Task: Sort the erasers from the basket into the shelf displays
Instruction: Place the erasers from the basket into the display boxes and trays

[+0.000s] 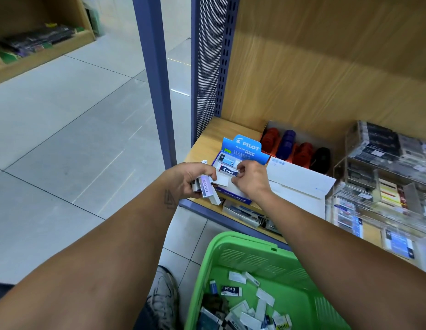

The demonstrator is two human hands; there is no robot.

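My left hand (191, 177) grips a small stack of erasers (206, 188), the top one lettered MONO, at the shelf's front left corner. My right hand (248, 178) pinches a dark Pilot eraser (228, 170) over the open blue Pilot display box (240, 151), which holds another light-blue eraser (227, 159). The green basket (243, 256) stands on the floor below, with several loose erasers (245, 308) in its bottom.
On the wooden shelf (212, 136) sit a box of red, purple and black items (295, 146), a white box (300, 182) and clear acrylic displays (383, 177) to the right. A blue upright post (154, 79) stands to the left. My shoe (163, 296) is beside the basket.
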